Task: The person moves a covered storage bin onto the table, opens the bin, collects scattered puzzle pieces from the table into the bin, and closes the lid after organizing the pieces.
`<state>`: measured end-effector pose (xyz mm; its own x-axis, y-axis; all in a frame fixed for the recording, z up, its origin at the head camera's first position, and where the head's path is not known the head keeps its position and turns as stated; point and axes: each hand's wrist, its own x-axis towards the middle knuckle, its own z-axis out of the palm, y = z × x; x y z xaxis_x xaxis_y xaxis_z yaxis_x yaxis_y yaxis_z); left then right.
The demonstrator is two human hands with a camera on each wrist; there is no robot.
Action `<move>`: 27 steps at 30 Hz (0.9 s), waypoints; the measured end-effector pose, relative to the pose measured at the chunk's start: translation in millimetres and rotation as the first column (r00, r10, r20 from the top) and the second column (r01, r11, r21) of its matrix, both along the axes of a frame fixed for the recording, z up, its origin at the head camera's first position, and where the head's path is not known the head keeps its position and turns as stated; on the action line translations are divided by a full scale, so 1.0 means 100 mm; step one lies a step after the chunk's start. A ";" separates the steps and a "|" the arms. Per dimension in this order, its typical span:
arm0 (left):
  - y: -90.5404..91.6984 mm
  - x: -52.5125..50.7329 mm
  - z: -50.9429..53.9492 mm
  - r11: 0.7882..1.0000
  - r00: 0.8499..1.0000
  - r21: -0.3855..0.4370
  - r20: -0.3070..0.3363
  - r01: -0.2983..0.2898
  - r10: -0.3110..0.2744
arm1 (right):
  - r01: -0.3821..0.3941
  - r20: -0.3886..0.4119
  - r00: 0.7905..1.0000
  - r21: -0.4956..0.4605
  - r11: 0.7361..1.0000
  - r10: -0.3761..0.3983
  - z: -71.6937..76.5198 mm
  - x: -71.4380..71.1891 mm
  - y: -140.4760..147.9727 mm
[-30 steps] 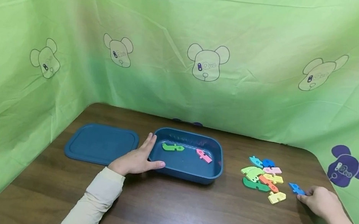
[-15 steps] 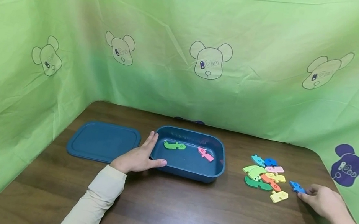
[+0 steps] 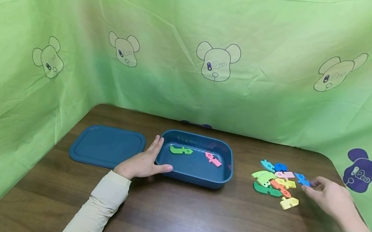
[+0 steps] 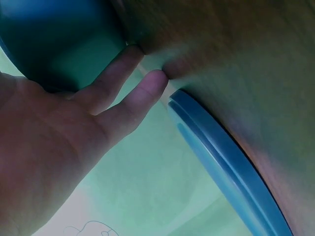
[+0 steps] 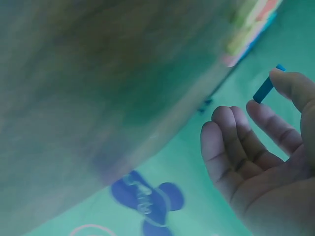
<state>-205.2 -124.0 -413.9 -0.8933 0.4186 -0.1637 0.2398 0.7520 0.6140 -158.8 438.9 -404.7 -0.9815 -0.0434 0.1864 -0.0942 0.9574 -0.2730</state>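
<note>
My right hand pinches a small blue puzzle piece between thumb and index finger. In the right wrist view the blue piece appears edge-on, held off the table. Just left of that hand lies a loose pile of colourful puzzle pieces, some overlapping. My left hand rests against the left side of a dark blue open box, fingers straight and thumb along its front edge. Inside the box are a green piece and a pink piece, lying apart.
A flat dark blue lid lies left of the box, close to my left hand. Green printed cloth hangs behind and at both sides of the brown wooden table.
My right hand has picked up the blue piece from the table and moved it a little left and away from me, towards the pile. My left hand stays at the box.
</note>
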 end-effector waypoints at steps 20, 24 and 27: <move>0.00 0.01 0.00 1.000 1.000 0.005 -0.002 0.004 -0.004 | -0.174 -0.111 0.979 -0.038 0.984 0.169 0.41 -0.14 -1.01; 0.00 0.00 -0.01 1.000 1.000 0.006 -0.002 0.003 -0.003 | -0.191 -0.112 0.977 -0.065 0.979 0.183 0.45 -0.18 -1.16; 0.00 0.00 0.00 1.000 1.000 0.007 0.001 0.004 -0.004 | -0.205 -0.117 0.974 -0.073 0.976 0.196 0.45 -0.22 -1.26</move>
<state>-205.4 -124.2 -414.3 -0.8916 0.4233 -0.1612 0.2424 0.7465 0.6197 -180.9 313.0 -359.3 -0.9281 -0.2171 0.3025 -0.3154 0.8900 -0.3291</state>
